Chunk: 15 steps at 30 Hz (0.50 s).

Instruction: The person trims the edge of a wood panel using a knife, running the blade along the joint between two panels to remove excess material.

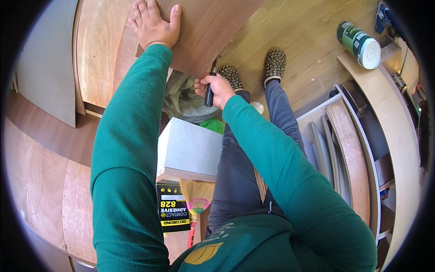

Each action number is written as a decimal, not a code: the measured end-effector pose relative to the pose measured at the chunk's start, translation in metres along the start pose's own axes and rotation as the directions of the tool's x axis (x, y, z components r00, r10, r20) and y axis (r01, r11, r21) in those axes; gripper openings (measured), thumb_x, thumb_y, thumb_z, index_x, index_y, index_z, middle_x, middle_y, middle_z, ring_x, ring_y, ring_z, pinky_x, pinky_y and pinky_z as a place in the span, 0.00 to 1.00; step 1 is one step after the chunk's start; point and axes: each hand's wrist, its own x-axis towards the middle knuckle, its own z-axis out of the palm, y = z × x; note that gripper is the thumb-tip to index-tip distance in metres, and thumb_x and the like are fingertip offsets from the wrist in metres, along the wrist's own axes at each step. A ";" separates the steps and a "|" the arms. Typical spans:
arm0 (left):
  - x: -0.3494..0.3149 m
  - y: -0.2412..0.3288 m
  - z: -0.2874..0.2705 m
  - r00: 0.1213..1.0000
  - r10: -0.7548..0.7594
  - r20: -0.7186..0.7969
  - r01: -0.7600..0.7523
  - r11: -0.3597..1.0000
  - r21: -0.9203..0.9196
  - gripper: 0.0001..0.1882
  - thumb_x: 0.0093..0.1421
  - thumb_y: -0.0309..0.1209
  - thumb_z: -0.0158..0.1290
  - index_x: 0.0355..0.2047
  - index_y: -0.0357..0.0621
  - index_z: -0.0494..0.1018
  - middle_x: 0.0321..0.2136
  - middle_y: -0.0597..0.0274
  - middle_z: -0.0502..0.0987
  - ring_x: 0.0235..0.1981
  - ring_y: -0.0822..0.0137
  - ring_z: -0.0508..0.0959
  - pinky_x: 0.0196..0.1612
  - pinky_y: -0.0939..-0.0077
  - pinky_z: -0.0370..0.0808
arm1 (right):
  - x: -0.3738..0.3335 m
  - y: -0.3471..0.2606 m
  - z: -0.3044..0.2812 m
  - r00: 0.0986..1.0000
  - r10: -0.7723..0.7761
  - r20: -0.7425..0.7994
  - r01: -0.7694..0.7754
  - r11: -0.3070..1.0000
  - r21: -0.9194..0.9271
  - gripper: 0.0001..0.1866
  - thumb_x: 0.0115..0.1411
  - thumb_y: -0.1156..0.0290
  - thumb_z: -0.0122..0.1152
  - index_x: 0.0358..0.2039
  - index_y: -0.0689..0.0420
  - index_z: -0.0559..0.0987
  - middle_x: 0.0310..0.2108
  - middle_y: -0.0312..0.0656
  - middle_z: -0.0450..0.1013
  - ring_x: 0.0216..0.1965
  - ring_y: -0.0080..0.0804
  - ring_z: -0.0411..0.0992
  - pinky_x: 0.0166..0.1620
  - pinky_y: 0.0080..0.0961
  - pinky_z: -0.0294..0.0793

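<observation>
My left hand [156,28] lies flat with fingers spread on a reddish-brown wooden panel [206,34] at the top of the view. In my right hand [221,90] is a black-handled tool [209,95], gripped with the fingers wrapped round its handle. Its thin dark metal end points away from me, close to the panel's lower right edge. I cannot make out the exact shape of that end, nor whether it touches the panel. Below the panel sits a crumpled translucent plastic bag [183,96], left of my right hand.
A white-topped block [192,145] stands left of my legs, near a straw broom [198,196] and a black-and-yellow container [174,222]. Boards [342,140] fill an open cabinet at right. A green cylindrical tub [353,38] lies on its side beyond it. Wooden panels [45,181] line the left.
</observation>
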 end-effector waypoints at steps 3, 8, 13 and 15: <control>0.000 -0.001 0.001 1.000 -0.005 -0.007 0.005 1.000 0.008 0.43 0.61 0.63 0.44 0.67 0.47 0.57 0.69 0.47 0.52 0.72 0.52 0.47 0.71 0.48 0.39 | -0.001 0.001 0.000 1.000 -0.001 0.028 0.001 1.000 0.006 0.09 0.56 0.80 0.55 0.38 0.59 0.71 0.33 0.49 0.76 0.30 0.39 0.77 0.33 0.37 0.82; 0.000 0.000 0.000 1.000 -0.007 -0.007 0.006 1.000 -0.006 0.43 0.60 0.63 0.44 0.67 0.46 0.58 0.69 0.47 0.52 0.72 0.51 0.48 0.71 0.48 0.39 | 0.002 -0.005 -0.003 0.997 0.074 0.037 -0.077 0.995 0.068 0.06 0.56 0.78 0.55 0.35 0.62 0.72 0.31 0.49 0.77 0.29 0.40 0.77 0.32 0.37 0.82; -0.001 -0.001 0.000 1.000 0.000 -0.008 0.000 1.000 -0.010 0.43 0.60 0.63 0.44 0.66 0.46 0.58 0.69 0.47 0.52 0.72 0.51 0.47 0.71 0.48 0.39 | 0.006 -0.003 -0.007 0.996 0.065 0.065 -0.065 0.998 -0.003 0.05 0.56 0.77 0.56 0.34 0.63 0.73 0.29 0.49 0.76 0.27 0.39 0.76 0.30 0.35 0.80; -0.001 -0.003 0.002 1.000 -0.001 -0.005 0.001 1.000 -0.010 0.43 0.60 0.63 0.44 0.66 0.46 0.58 0.69 0.47 0.52 0.72 0.51 0.47 0.71 0.48 0.39 | 0.004 -0.004 -0.011 0.997 0.063 0.039 -0.060 0.997 -0.053 0.05 0.55 0.77 0.57 0.33 0.62 0.73 0.28 0.48 0.75 0.25 0.37 0.75 0.28 0.34 0.79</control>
